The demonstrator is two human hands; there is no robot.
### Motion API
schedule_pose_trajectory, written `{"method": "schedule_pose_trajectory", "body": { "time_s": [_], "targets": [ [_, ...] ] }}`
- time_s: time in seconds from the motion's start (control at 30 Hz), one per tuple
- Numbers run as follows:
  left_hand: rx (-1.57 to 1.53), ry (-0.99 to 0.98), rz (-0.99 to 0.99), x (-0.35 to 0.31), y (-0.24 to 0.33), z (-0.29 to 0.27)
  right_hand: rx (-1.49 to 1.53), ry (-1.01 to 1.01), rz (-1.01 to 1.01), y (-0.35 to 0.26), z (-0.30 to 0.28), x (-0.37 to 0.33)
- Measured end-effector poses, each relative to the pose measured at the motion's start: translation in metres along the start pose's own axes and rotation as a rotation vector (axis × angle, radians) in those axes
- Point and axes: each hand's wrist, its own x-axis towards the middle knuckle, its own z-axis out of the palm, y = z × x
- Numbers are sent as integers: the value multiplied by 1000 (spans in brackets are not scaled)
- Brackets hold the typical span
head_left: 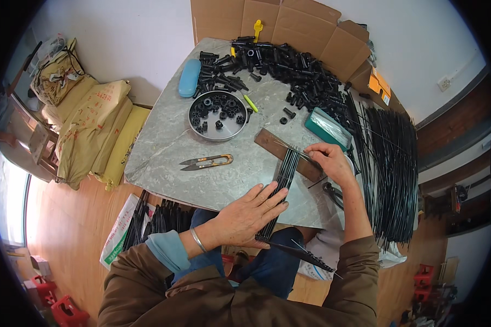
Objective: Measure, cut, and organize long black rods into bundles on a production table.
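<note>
My left hand point(248, 213) lies flat, fingers spread, on one bundle of black rods point(288, 170) across the table's point(161, 144) near edge. My right hand point(333, 162) is narrowed at its far end, holding what I cannot tell, above one brown board point(268, 139). Beyond: one pair of snips point(222, 159), one round tin point(219, 138), one blue case point(190, 78) at the left edge.
</note>
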Motion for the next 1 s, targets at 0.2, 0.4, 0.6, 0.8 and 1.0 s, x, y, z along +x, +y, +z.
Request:
{"method": "schedule_pose_trajectory", "body": {
  "time_s": [0.2,0.4,0.6,0.8,1.0],
  "targets": [
    [-4,-22,0,1,1,-3,-2,8,5,1,0,-1],
    [-23,0,0,0,1,-2,-2,-10,-9,3,-2,-1],
    [-10,-23,-6,0,2,-3,2,-4,-32,0,1,-1],
    [29,-44,4,1,2,-5,47,-38,74,4,0,6],
    [-21,-16,-3,0,1,-2,96,-50,110,-2,6,10]
  ]
}}
